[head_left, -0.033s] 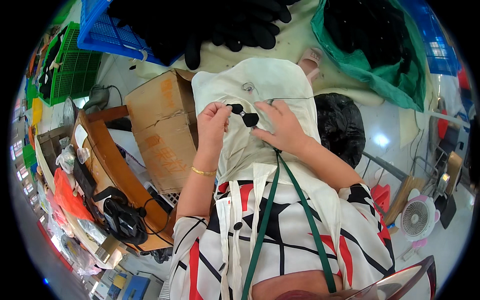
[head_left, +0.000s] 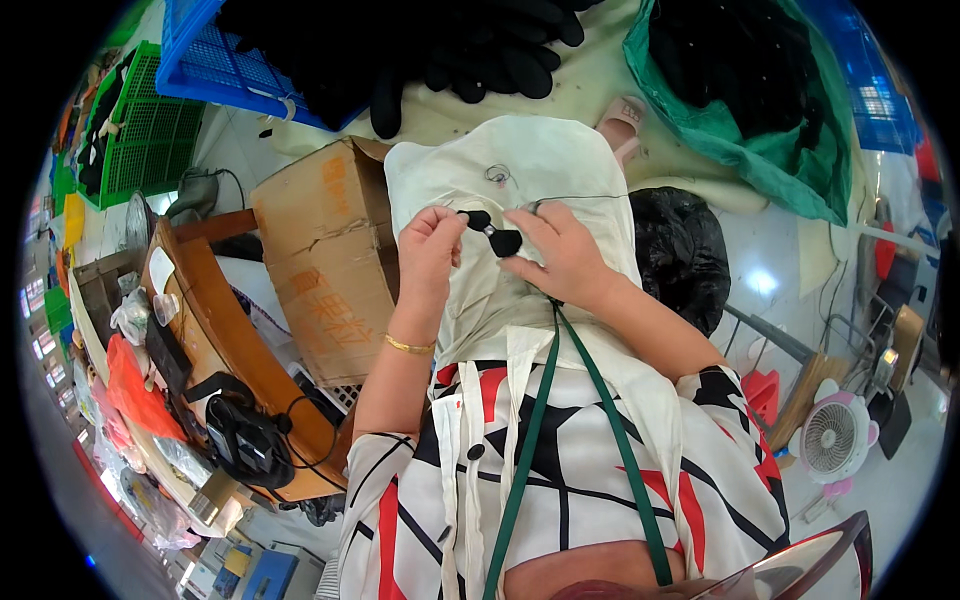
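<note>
A small black bow-shaped piece [head_left: 505, 243] has two rounded lobes joined by a pale, shiny middle. Its upper-left lobe is pinched between the thumb and fingers of my left hand [head_left: 430, 243]. Around the lower-right lobe, my right hand [head_left: 565, 252] has its thumb at the lower edge and a fingertip near the upper edge. A dark thread [head_left: 590, 197] stretches rightward from beside my right fingers. Beneath both hands lies a cream cloth [head_left: 470, 310] over my lap, with a loose coil of thread [head_left: 497, 174] on its far part.
Black padded pieces fill a blue crate [head_left: 215, 72] at the far left and a green sack [head_left: 690, 135] at the far right. A cardboard box [head_left: 320, 260] stands left of my lap, a black plastic bag [head_left: 682, 255] right of it. A small fan [head_left: 835, 432] stands at the right.
My left hand and the black bow-shaped piece have shifted slightly to the right. My right fingers and thumb sit a little closer around its lower-right lobe.
</note>
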